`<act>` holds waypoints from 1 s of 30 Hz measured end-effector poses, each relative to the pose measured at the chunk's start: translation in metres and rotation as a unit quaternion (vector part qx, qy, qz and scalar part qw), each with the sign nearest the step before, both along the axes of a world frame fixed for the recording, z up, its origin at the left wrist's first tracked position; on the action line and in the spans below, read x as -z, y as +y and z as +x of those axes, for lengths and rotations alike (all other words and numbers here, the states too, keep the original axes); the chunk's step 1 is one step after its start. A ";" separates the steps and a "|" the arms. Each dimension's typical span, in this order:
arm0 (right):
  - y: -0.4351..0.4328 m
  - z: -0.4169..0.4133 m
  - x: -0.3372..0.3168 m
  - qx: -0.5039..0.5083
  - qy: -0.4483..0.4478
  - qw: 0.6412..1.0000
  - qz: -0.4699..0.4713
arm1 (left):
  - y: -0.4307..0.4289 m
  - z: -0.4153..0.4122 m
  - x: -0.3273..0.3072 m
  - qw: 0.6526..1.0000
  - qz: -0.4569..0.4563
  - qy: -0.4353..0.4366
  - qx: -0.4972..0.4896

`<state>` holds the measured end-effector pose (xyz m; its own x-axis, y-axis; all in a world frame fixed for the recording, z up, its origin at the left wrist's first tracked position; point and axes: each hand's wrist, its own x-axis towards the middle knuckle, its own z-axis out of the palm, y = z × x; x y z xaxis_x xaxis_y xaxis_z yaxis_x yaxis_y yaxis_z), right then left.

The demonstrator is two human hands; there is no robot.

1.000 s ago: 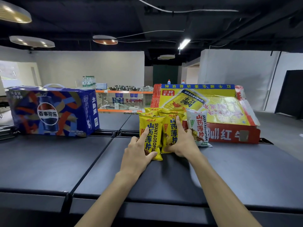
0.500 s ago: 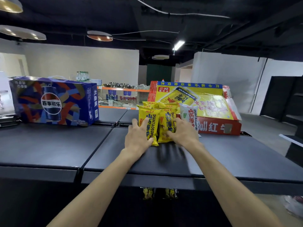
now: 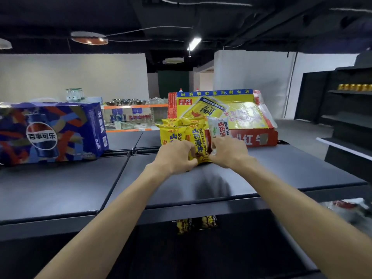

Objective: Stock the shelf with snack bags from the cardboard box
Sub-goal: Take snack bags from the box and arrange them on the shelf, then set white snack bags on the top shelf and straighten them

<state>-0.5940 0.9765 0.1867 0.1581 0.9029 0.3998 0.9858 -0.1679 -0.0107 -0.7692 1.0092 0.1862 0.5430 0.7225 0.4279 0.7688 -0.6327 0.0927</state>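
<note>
Head view, we record: yellow snack bags (image 3: 198,141) upright on the black shelf top (image 3: 281,170), just before the red cardboard box (image 3: 259,137), left hand (image 3: 177,156) curled round them. Right hand (image 3: 229,152) covers the foot of the white snack bag (image 3: 218,126); we cannot tell its hold. Lower-shelf bags (image 3: 209,222) mostly hidden, blurred.

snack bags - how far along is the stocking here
Done: yellow bags and a white bag stand on the top shelf, and more bags sit on the tier below. In hand: the left hand grips the front yellow bags, and the right hand is at their right edge. Left: unclear, since how many bags remain to stock can't be seen.
</note>
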 end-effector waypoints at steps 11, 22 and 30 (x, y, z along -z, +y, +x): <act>-0.066 0.053 -0.014 0.023 0.017 1.000 -0.011 | -0.045 0.054 -0.018 0.996 -0.009 0.072 0.048; -0.157 0.198 -0.005 0.069 0.009 0.997 -0.022 | -0.123 0.220 -0.002 0.979 -0.081 0.104 0.154; -0.219 0.296 0.036 0.103 0.036 0.991 -0.080 | -0.180 0.335 0.047 0.973 -0.080 0.105 0.188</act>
